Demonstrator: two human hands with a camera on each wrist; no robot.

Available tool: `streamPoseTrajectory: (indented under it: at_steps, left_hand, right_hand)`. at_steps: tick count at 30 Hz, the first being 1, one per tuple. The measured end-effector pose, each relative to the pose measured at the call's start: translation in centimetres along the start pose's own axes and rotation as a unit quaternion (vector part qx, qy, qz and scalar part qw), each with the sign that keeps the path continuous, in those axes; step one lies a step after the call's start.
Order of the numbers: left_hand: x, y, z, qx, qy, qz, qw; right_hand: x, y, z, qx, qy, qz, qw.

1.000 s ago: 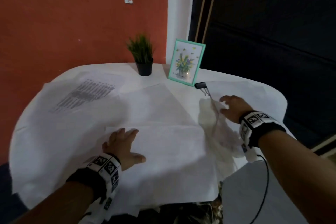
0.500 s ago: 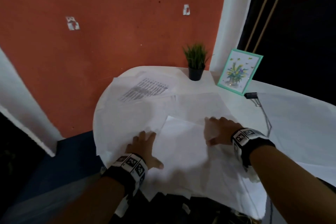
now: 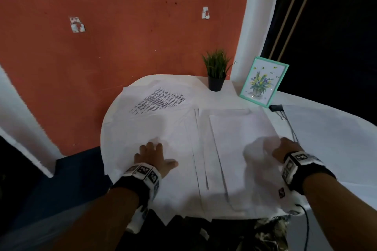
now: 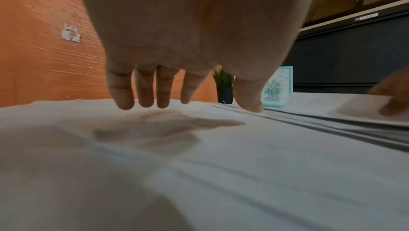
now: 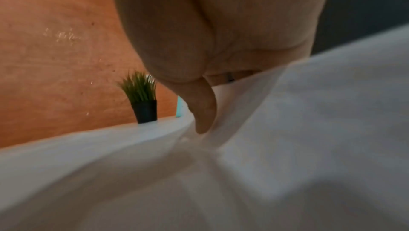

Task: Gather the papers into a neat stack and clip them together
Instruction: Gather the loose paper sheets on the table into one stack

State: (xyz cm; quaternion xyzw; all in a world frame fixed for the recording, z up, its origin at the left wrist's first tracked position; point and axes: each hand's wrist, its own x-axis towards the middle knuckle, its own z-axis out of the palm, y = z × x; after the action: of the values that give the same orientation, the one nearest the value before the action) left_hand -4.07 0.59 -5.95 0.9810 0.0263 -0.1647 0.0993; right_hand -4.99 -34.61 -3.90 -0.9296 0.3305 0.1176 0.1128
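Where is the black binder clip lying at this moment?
In the head view, the black binder clip lies on the table's far right part, just right of the framed flower picture and beyond the right hand, which does not touch it.

Left hand (image 4: 177,45) spread above white papers (image 4: 199,164), fingers (image 4: 143,93) straight and pointing down, tips just over the sheet, shadow under them. Several sheet edges fanned out at right, not aligned. Right hand (image 4: 391,98) at far right edge, touching a top sheet. Behind, small potted plant (image 4: 224,86) and teal picture frame (image 4: 277,87), side by side, against orange wall (image 4: 44,51).
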Motion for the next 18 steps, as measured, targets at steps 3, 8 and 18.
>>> streamPoseTrajectory:
  at_steps: [3, 8, 18]
  left_hand:
    - [0.3, 2.6, 0.3, -0.017, -0.023, -0.026, 0.999]
    - [-0.1, 7.5, 1.9, -0.01, -0.033, 0.004, 0.999]
    - [0.4, 9.7, 0.5, -0.254, -0.09, -0.044, 0.962]
  right_hand:
    - [-0.9, -0.8, 1.3, -0.019, -0.005, 0.025, 0.999]
    - [-2.1, -3.5, 2.4, 0.001, -0.051, 0.01, 0.999]
    - [-4.5, -5.6, 3.9, 0.062, -0.023, 0.024, 0.998]
